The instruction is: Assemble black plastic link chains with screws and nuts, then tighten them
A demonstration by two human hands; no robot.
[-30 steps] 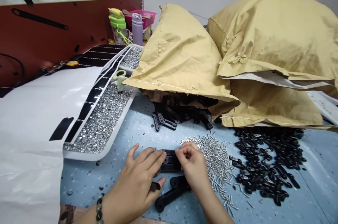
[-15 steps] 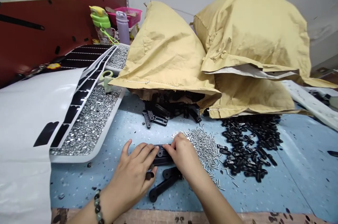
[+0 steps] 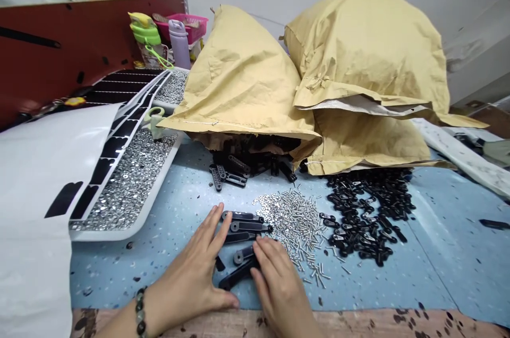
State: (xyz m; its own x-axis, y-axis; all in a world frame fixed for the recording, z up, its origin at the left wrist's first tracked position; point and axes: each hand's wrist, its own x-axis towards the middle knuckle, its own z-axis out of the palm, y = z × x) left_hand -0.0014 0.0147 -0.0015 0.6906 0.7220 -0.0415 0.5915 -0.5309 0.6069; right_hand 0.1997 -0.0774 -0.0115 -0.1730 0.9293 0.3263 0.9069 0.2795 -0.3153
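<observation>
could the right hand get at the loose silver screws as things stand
Probably yes: the right hand lies right beside the loose silver screws on the blue mat, and nothing appears to stand between them.

My right hand point(image 3: 279, 287) lies over the lower black plastic links point(image 3: 239, 274), hiding part of them, and the kraft paper sack point(image 3: 239, 77) covers most of the black pile point(image 3: 249, 153). (The heaped silver bits point(image 3: 127, 184) are too small to tell apart.) The bottom edge cuts off my left forearm point(image 3: 119, 322).
</observation>
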